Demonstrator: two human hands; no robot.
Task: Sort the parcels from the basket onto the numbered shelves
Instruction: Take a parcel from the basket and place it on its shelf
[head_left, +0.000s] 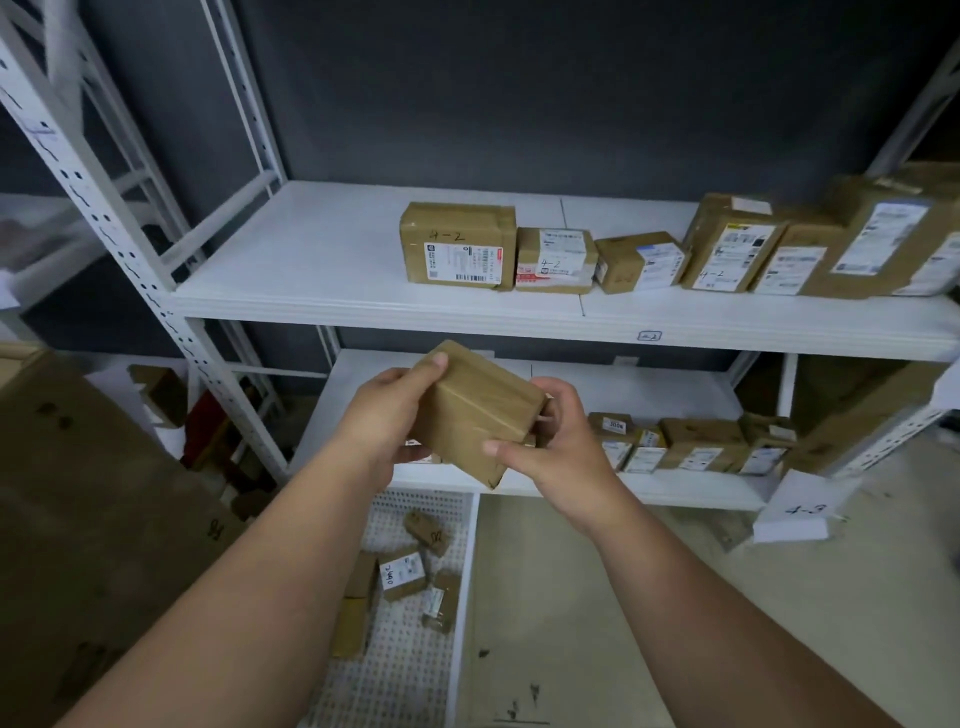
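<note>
Both bare forearms reach forward from the near edge and converge at the centre, where the left hand (387, 410) and right hand (558, 447) curl their fingers around a parcel (475, 413) held between them.

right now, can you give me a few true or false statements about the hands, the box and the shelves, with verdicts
1. Both hands hold one brown box. True: the left hand and the right hand grip it from opposite sides.
2. The upper shelf has no parcels on it. False: a row of parcels sits on its right part, the leftmost parcel marked 4-2.
3. The white basket still has parcels in it. True.
4. The lower shelf holds no parcels. False: several small ones stand at its right.
5. The held box rests on the upper shelf. False: it is held in the air below that shelf.
</note>
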